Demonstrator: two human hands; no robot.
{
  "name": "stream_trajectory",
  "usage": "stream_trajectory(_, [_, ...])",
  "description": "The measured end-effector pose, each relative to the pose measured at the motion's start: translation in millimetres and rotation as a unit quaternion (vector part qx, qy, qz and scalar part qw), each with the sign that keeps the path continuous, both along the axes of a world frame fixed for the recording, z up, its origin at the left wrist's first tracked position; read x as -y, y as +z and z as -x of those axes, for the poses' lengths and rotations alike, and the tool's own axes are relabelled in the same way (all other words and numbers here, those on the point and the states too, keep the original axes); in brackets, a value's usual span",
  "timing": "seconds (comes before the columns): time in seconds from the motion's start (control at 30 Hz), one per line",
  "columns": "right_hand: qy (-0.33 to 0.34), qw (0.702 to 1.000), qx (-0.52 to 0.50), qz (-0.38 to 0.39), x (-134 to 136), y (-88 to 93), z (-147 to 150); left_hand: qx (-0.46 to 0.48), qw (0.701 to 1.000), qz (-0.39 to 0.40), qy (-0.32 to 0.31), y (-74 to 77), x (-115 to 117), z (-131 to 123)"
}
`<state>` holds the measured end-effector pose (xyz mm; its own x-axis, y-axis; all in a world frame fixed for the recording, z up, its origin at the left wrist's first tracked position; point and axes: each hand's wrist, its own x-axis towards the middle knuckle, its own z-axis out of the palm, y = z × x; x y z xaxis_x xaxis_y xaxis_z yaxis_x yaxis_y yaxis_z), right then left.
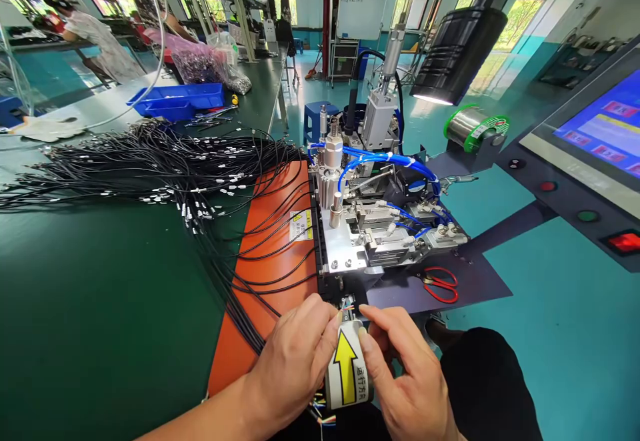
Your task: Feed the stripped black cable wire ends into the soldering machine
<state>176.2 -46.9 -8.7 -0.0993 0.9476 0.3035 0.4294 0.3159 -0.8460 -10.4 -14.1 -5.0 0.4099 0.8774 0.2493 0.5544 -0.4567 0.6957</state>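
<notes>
My left hand (303, 351) is closed, its thumb and forefinger pinched at a small bunch of thin coloured wires (349, 307) at the front of the machine. Just right of them, my right hand (407, 367) has its thumb and forefinger apart, with nothing visible between them. Its other fingers are curled and partly hidden. Between the hands sits a rounded machine part (346, 367) bearing a yellow arrow and printed characters. More stripped cable ends (326, 421) with coloured wires hang below my left hand.
Black cables (273, 261) cross an orange plate (280, 227) to the machine (375, 221). A large cable heap (165, 161) lies on the green table. Red-handled scissors (440, 284), a solder spool (477, 127), a lamp (457, 54) and a control screen (600, 121) stand right. A person (100, 37) sits far left.
</notes>
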Motion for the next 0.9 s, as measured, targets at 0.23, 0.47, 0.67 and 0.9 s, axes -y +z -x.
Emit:
stream_trajectory(0.23, [0.004,1.0,-0.003,0.012,-0.5,-0.2,5.8,0.002,1.0,-0.002,0.002,0.1,0.5,-0.6])
stream_trajectory(0.47, [0.002,1.0,-0.007,0.007,0.0,1.1,8.4,0.004,1.0,-0.012,0.001,0.8,0.0,-1.5])
stream_trajectory(0.67, [-0.004,1.0,0.018,-0.021,0.8,4.3,7.8,-0.011,1.0,-0.023,0.007,-0.5,1.1,-2.8])
stream_trajectory(0.9, [-0.025,0.992,0.094,-0.077,-5.1,4.2,5.4,-0.04,0.998,-0.047,0.006,-0.4,1.9,-3.6])
